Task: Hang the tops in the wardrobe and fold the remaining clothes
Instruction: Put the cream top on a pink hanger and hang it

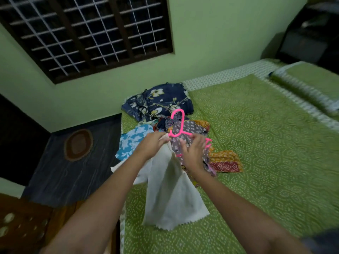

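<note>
Over the green patterned bed (256, 143), the left hand (150, 145) pinched a cream cloth top (170, 195) while the right hand (194, 153) gripped a pink plastic hanger (178, 123).

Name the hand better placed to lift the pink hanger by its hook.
Probably the right hand. Its fingers reach up at the pink hanger, near the bar under the hook. The left hand grips the white top at its upper edge; letting go would likely drop it.

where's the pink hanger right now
Head view, centre: the pink hanger is held up over the bed between both hands, inside the white top, before the clothes pile.
</note>
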Demonstrator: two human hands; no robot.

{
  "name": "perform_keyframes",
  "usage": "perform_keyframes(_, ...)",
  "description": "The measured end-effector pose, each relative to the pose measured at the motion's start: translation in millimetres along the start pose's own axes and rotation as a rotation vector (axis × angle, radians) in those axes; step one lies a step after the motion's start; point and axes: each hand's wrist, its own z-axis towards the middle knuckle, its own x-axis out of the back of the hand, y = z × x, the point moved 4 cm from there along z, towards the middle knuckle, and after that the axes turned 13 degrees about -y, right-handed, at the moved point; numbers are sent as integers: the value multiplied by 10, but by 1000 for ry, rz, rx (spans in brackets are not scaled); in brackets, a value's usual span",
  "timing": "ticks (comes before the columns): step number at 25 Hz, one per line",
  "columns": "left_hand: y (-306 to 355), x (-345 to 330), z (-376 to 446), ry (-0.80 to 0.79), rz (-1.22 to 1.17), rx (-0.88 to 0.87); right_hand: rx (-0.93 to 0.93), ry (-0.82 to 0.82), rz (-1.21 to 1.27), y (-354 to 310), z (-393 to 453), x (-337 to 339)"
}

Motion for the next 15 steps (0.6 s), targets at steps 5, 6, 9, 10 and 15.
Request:
perform_keyframes(5,790,530,-618,160,313,-161,346,-216,97,-777,-518,108)
perform_keyframes(6,891,607,-744,197,360,-175,371,-178,115,-890,-626,210)
perform_keyframes(9,1170,829,-1037,288,434,-214,429,-208,-24,-948,-976,403)
perform_keyframes(10,1276,899,-1130,328,436,-242,414,-295,-164,-895,-1121,438)
perform_keyframes(15,1295,1066,-1238,418,293,-290,136,-337,-1004,-161,-1658,1087)
